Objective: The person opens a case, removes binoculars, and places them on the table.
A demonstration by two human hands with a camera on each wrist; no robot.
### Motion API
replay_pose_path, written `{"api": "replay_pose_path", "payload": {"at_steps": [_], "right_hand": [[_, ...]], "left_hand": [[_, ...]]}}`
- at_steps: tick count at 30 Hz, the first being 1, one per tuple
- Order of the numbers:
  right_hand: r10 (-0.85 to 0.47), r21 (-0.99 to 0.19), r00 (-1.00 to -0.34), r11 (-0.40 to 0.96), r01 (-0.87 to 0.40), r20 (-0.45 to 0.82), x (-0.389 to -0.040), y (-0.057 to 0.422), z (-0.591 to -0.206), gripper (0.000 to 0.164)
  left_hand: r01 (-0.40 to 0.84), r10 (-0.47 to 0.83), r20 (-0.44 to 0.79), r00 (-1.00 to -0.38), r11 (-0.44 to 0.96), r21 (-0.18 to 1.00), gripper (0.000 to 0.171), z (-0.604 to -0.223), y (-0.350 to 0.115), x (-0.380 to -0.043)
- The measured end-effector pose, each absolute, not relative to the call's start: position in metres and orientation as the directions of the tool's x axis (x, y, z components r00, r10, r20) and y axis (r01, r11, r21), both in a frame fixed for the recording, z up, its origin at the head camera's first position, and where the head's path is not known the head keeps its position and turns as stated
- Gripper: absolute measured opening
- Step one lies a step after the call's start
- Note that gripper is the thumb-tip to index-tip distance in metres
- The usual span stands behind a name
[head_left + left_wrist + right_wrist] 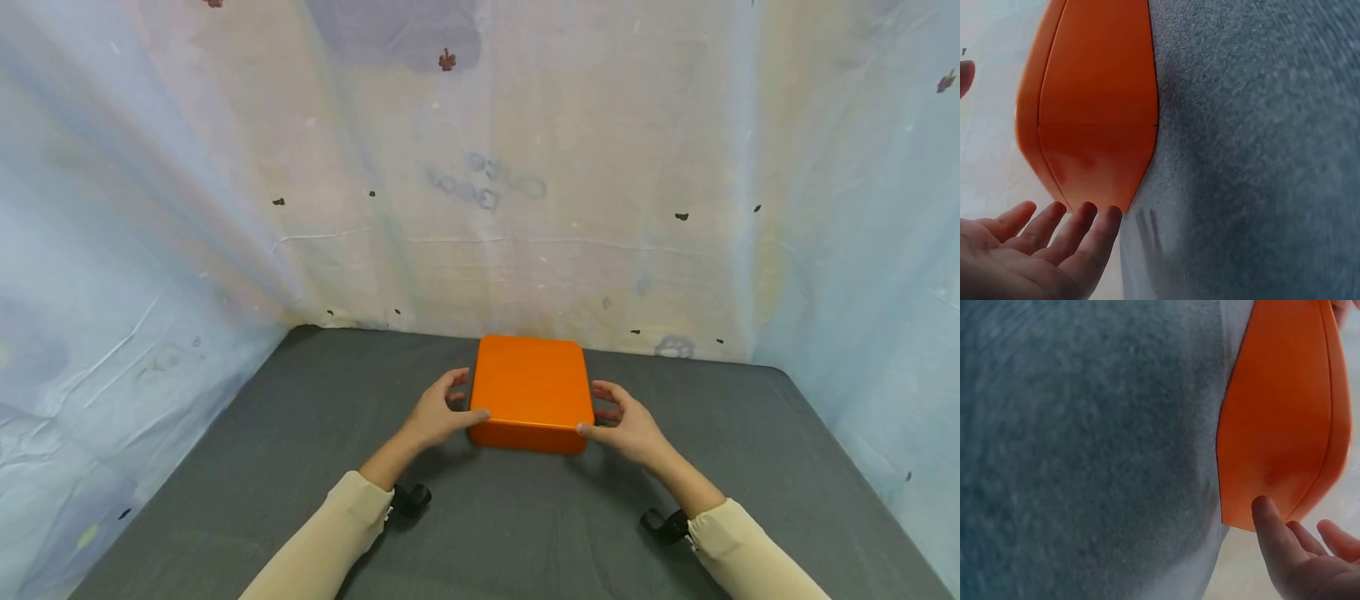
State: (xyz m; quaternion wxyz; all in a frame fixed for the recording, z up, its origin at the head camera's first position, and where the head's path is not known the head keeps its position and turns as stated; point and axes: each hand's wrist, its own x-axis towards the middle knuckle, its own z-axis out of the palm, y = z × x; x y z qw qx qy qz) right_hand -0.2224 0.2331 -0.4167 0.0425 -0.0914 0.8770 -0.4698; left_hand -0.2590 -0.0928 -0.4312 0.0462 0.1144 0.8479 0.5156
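An orange box [531,379] with rounded corners and a smooth top lies flat on the dark grey surface. To its left is my left hand [438,414], fingers spread along that side and thumb at the near left corner. My right hand [633,427] mirrors it on the right, with the thumb by the near right corner. In the left wrist view the left fingers [1088,240] are loosely extended by the end of the box [1097,81]. The right wrist view has a right fingertip overlapping the box [1279,394]; firm contact cannot be told.
The dark grey tabletop [495,525] spreads around the box. Pale patterned sheets [562,167] hang behind it and at both sides. A black strap-like piece [411,500] sits at the left wrist, and another [665,527] at the right.
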Motion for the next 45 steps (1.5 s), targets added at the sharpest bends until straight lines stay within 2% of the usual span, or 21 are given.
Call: {"api": "replay_pose_path", "payload": {"at_steps": [11, 26, 38, 45], "right_hand": [[-0.214, -0.842, -0.977, 0.529, -0.109, -0.008, -0.225, 0.226, -0.423, 0.088], [-0.211, -0.820, -0.977, 0.559, -0.122, 0.001, -0.225, 0.223, -0.422, 0.094], [-0.231, -0.820, -0.973, 0.556, -0.135, 0.004, -0.227, 0.223, -0.422, 0.095], [-0.226, -0.823, -0.974, 0.551, -0.139, 0.014, -0.228, 0.222, -0.422, 0.093]], "left_hand": [[0.141, 0.288, 0.009, -0.958, 0.441, 0.886, 0.094, -0.439, -0.085, -0.261], [0.136, 0.283, -0.004, -0.959, 0.475, 0.870, 0.094, -0.442, -0.081, -0.266], [0.106, 0.270, -0.032, -0.962, 0.481, 0.871, 0.097, -0.437, -0.080, -0.265], [0.130, 0.285, -0.020, -0.958, 0.498, 0.857, 0.096, -0.437, -0.080, -0.264]]}}
